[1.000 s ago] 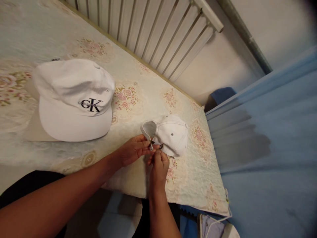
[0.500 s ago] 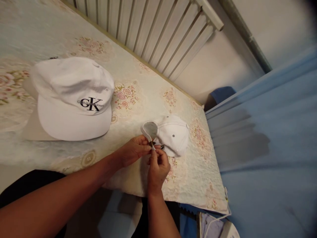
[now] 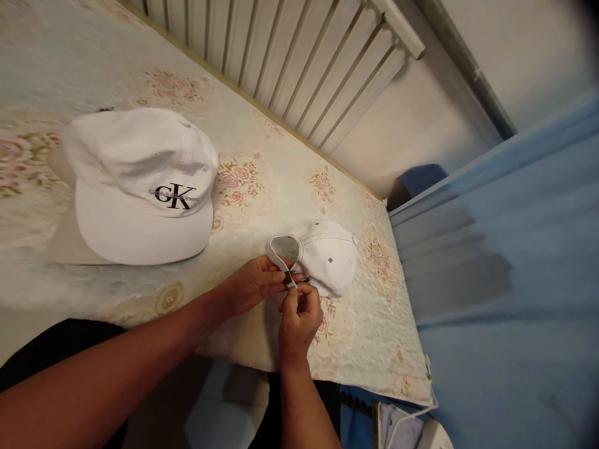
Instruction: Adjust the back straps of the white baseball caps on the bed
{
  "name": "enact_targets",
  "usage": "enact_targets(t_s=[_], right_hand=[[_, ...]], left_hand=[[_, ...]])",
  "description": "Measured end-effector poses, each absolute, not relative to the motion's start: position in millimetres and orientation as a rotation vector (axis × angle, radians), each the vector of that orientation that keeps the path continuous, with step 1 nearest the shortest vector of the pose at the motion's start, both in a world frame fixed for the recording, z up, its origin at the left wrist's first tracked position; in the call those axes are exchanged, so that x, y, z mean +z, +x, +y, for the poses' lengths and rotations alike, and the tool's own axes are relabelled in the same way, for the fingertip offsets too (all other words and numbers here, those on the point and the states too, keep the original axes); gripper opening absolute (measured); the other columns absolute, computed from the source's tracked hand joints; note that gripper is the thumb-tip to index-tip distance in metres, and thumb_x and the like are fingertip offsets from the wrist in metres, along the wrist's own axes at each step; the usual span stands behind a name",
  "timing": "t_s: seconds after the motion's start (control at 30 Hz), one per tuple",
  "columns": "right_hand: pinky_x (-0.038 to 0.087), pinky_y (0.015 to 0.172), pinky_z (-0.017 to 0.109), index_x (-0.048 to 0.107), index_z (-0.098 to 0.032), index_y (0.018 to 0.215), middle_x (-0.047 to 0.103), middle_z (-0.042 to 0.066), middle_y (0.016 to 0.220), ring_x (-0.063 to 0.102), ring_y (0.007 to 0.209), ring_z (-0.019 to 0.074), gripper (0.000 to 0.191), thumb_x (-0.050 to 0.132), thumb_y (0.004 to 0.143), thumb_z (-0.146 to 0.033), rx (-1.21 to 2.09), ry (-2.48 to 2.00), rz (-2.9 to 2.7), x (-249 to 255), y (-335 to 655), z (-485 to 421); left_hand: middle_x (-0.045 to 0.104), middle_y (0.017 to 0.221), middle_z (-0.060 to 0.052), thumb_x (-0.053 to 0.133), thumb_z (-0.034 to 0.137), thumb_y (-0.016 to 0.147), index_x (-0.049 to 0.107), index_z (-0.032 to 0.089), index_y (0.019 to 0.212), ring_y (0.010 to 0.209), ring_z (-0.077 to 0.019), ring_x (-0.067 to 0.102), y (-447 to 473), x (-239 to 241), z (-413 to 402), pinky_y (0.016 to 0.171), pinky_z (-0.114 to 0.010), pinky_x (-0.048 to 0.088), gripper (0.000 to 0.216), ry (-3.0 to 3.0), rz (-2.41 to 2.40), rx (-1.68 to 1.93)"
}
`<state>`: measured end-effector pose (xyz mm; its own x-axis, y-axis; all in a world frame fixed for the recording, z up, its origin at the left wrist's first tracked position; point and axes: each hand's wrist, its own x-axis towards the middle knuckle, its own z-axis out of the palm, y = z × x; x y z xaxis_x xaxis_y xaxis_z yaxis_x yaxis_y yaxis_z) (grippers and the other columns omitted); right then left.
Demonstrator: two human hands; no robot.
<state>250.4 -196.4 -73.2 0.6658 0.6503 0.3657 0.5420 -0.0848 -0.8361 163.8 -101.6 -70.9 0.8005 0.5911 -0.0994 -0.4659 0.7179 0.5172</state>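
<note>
A white cap point(image 3: 327, 255) lies on the flowered cover with its back strap toward me, the strap and opening forming a loop. My left hand point(image 3: 255, 284) pinches the strap point(image 3: 275, 254) at a dark buckle point(image 3: 288, 278). Just to the right, my right hand point(image 3: 302, 315) pinches the strap's free end point(image 3: 293, 285), which comes out past the buckle. Both hands are closed, and their fingertips almost meet. A second, larger-looking white cap point(image 3: 140, 181) with black "CK" lettering sits apart on the left, brim toward me.
The flowered, quilted cover point(image 3: 262, 156) spreads under both caps. A white radiator point(image 3: 281, 56) stands along the far edge. Blue curtain point(image 3: 491, 299) hangs on the right. Below the cover's right corner are a white cable point(image 3: 407, 415) and stored items.
A longer piece of the strap end now shows between my hands, and the dark buckle is more exposed. The loop looks flatter. The larger cap stays in place.
</note>
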Motion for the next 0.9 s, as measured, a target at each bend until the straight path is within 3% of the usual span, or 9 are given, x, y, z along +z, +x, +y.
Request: enact_targets(t_s=[0.33, 0.7, 0.8, 0.9], right_hand=[[0.038, 0.053, 0.023, 0.050, -0.020, 0.072, 0.049, -0.005, 0.058, 0.047, 0.052, 0.0111, 0.011, 0.049, 0.082, -0.025, 0.111, -1.715, -0.963, -75.2, 251.5, -198.4], [0.047, 0.059, 0.024, 0.052, -0.020, 0.073, 0.061, -0.003, 0.061, 0.059, 0.057, 0.0122, 0.014, 0.053, 0.085, -0.026, 0.253, -1.517, -0.861, -64.7, 245.6, -201.5], [0.048, 0.060, 0.025, 0.056, -0.018, 0.074, 0.063, -0.002, 0.063, 0.060, 0.058, 0.0121, 0.020, 0.056, 0.087, -0.034, 0.435, -1.481, -0.825, -64.3, 244.4, -198.8], [0.045, 0.052, 0.025, 0.059, -0.016, 0.076, 0.065, 0.000, 0.063, 0.057, 0.050, 0.0116, 0.033, 0.051, 0.088, -0.046, 0.803, -1.368, -0.752, -71.1, 243.8, -191.5]], left_hand=[[0.073, 0.090, -0.004, 0.076, 0.013, 0.070, 0.069, 0.012, 0.091, 0.092, -0.0166, 0.068, 160.3, -67.1, -97.9, 0.087, -0.029, 0.052, 0.022, 0.457, 0.239, 0.564], [0.071, 0.103, -0.006, 0.072, 0.011, 0.076, 0.070, 0.013, 0.100, 0.099, -0.0147, 0.066, 155.0, -69.8, -87.6, 0.093, -0.025, 0.050, 0.024, 0.494, 0.228, 0.631], [0.072, 0.098, -0.005, 0.073, 0.012, 0.075, 0.070, 0.014, 0.095, 0.093, -0.0141, 0.066, 153.1, -68.7, -84.2, 0.087, -0.022, 0.052, 0.021, 0.513, 0.229, 0.642], [0.071, 0.092, -0.005, 0.072, 0.016, 0.077, 0.068, 0.016, 0.097, 0.076, -0.0138, 0.067, 151.8, -67.1, -83.0, 0.064, -0.021, 0.055, 0.021, 0.527, 0.199, 0.605]])
